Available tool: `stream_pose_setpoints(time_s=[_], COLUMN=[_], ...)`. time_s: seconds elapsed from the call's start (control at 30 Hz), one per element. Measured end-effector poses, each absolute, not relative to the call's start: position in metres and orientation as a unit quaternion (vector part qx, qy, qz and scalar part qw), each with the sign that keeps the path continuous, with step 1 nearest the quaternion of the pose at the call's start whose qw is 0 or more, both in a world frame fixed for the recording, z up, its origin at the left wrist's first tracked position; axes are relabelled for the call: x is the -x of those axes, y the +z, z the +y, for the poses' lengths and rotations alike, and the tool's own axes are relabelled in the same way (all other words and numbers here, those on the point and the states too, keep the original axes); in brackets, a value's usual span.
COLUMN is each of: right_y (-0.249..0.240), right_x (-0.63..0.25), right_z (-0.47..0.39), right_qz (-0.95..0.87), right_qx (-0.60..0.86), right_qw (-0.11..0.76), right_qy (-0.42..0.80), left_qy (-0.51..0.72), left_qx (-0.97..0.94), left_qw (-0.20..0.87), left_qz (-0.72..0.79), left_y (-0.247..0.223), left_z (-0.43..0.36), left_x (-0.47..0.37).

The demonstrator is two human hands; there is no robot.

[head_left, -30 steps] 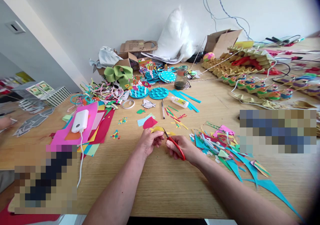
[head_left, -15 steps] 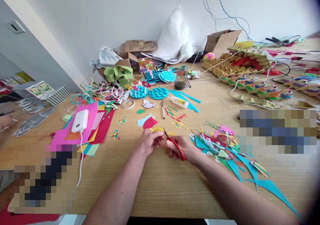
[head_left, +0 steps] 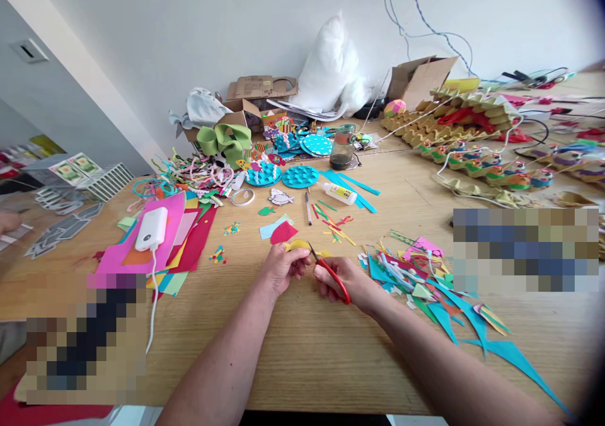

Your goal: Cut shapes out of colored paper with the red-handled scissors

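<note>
Between its thumb and fingers, my left hand (head_left: pixel 285 268) pinches a piece of yellow paper (head_left: pixel 297 244). Red-handled scissors (head_left: pixel 336 280) are gripped in my right hand (head_left: pixel 344 278), their dark blades pointing up and left against the paper's right end. Just beyond my hands lie a red paper piece (head_left: pixel 283 232) and a light blue paper piece (head_left: pixel 270 227). A green paper fish (head_left: pixel 266 211) and a white fish cut-out with a dark outline (head_left: pixel 281 196) rest farther back, near a pen (head_left: pixel 309 208) and a glue bottle (head_left: pixel 339 193).
Coloured paper sheets (head_left: pixel 189 237) and a white power bank (head_left: pixel 151 229) with a cable lie left. Paper scraps (head_left: pixel 425 281) spread to the right. Blue scalloped discs (head_left: pixel 300 176), a glass jar (head_left: pixel 343 147) and egg cartons (head_left: pixel 477 161) stand behind. Another person's hand (head_left: pixel 8 222) shows far left.
My hands, the yellow paper and the scissors look almost unmoved. At the far left, the other person's hand has shifted slightly and a pale sheet shows beside it.
</note>
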State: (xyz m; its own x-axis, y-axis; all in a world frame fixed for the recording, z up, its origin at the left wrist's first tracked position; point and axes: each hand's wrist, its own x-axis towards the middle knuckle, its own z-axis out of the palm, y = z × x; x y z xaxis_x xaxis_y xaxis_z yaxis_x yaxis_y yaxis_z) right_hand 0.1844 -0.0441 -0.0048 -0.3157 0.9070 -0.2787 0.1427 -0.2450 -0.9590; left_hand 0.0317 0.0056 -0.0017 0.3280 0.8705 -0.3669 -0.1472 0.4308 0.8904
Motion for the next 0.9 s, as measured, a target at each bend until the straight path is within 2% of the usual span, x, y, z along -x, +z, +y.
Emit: stream_pose_setpoints(time_s=[0.9], right_y=[-0.0045], right_x=[-0.1852], right_z=[-0.0439], right_qz=[-0.522], right_qx=[0.508], right_qw=[0.312], right_qy=[0.61], left_qy=[0.369], left_qx=[-0.382], left_qw=[0.726], left_qz=[0.438], left_y=[0.0005], left_z=[0.006], left_x=[-0.0316])
